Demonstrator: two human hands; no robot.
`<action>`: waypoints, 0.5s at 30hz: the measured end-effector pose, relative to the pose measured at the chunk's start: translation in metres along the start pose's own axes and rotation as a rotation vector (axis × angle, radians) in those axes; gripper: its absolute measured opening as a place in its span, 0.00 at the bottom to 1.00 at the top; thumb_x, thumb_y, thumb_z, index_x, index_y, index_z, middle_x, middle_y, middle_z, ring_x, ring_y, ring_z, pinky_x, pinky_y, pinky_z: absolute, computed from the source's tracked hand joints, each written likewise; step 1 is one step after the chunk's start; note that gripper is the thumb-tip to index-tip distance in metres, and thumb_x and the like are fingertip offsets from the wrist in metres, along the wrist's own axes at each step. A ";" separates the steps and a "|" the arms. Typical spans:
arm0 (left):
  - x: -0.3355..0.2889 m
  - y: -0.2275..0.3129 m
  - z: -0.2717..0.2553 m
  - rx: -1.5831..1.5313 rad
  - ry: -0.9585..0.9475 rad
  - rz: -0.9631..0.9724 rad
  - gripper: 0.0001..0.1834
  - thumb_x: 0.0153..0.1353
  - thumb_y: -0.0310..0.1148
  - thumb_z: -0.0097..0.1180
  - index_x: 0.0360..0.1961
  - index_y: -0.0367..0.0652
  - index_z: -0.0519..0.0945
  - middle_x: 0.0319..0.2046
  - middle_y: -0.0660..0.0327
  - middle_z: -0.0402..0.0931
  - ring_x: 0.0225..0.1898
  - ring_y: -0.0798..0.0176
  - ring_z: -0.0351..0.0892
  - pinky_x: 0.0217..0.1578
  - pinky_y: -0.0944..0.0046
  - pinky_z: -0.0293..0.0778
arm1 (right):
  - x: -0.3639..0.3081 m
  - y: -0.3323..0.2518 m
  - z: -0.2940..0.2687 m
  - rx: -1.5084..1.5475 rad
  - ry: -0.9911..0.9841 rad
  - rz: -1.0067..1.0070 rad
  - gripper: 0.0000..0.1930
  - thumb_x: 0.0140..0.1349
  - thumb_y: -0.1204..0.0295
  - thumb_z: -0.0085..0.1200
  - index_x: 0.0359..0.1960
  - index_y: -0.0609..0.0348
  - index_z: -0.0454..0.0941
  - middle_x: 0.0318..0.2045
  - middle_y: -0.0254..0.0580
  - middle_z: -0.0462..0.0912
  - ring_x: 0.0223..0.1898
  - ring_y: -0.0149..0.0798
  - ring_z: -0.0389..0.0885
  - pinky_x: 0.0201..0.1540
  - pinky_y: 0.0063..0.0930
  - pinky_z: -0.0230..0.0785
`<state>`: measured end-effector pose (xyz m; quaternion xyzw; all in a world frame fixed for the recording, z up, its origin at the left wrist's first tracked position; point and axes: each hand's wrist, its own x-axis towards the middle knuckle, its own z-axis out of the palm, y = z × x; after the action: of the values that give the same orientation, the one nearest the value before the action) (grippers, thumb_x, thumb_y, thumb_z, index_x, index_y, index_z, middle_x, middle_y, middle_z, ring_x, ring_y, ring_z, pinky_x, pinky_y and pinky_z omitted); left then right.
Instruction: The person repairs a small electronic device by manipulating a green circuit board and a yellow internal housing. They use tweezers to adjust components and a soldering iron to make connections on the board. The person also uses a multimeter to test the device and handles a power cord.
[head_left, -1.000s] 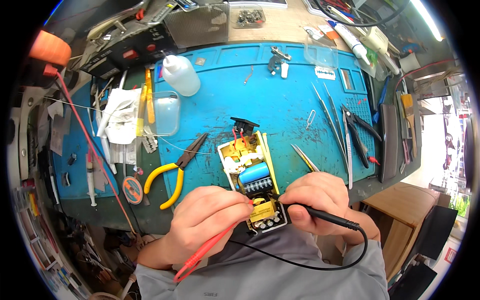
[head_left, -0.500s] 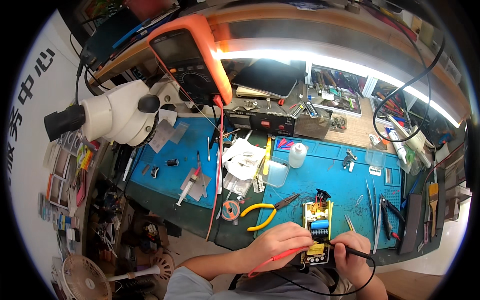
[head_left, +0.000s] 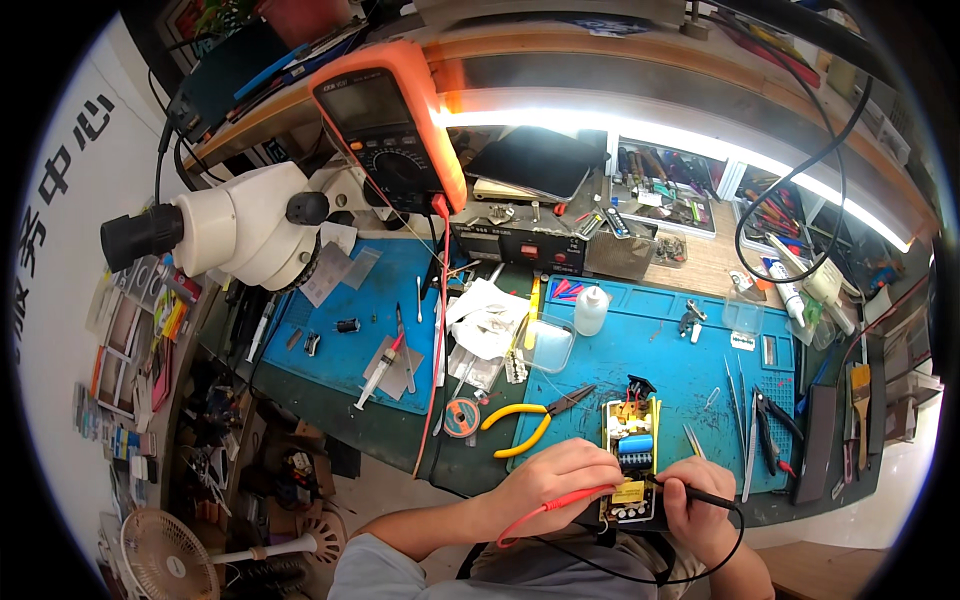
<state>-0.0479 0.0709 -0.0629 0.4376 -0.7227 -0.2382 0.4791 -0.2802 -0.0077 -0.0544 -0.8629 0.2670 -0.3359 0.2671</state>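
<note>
A narrow circuit board [head_left: 629, 493] with a blue cylinder, a yellow-wrapped part and white pieces lies at the bench's near edge, between my hands. My left hand [head_left: 555, 482] is closed around a red test probe [head_left: 575, 497], its tip end reaching the board's left side, partly hidden by my fingers. From the right, my right hand [head_left: 698, 505] pinches a black test probe [head_left: 707, 495] whose tip points at the board's middle. The orange multimeter [head_left: 392, 135] stands tilted at the back, a red lead plugged in; its display cannot be read.
Yellow-handled pliers [head_left: 532, 428] lie left of the board on the blue mat [head_left: 660, 360]. Tweezers [head_left: 741, 405] and black cutters [head_left: 775, 430] are to the right. A white microscope [head_left: 225, 225] juts over the left side. A syringe [head_left: 380, 372] and solder spool [head_left: 461, 418] lie nearby.
The view has shifted slightly. Both hands keep their probes at the board with barely any movement; the red probe looks a little flatter and farther over the board's left edge.
</note>
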 end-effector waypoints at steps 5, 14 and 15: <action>-0.002 0.002 -0.003 0.001 0.000 -0.010 0.13 0.57 0.21 0.67 0.44 0.39 0.82 0.43 0.57 0.81 0.43 0.51 0.79 0.44 0.58 0.77 | 0.000 -0.001 0.002 -0.003 -0.007 -0.015 0.06 0.67 0.71 0.58 0.32 0.58 0.80 0.23 0.42 0.81 0.22 0.45 0.80 0.26 0.36 0.70; 0.009 -0.003 -0.004 0.032 -0.021 0.010 0.14 0.55 0.19 0.68 0.43 0.37 0.83 0.42 0.55 0.82 0.42 0.51 0.81 0.43 0.57 0.78 | -0.003 0.008 0.001 0.013 0.025 -0.022 0.02 0.64 0.73 0.61 0.34 0.56 0.80 0.24 0.41 0.81 0.22 0.46 0.79 0.25 0.37 0.69; 0.006 -0.003 -0.004 0.033 -0.031 -0.007 0.15 0.54 0.18 0.68 0.44 0.37 0.83 0.42 0.55 0.82 0.42 0.51 0.81 0.42 0.57 0.78 | 0.003 0.005 0.002 0.023 0.027 -0.034 0.02 0.63 0.74 0.62 0.35 0.55 0.80 0.25 0.40 0.81 0.23 0.46 0.80 0.25 0.37 0.70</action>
<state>-0.0440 0.0646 -0.0603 0.4442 -0.7325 -0.2345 0.4596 -0.2778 -0.0127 -0.0572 -0.8596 0.2521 -0.3548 0.2677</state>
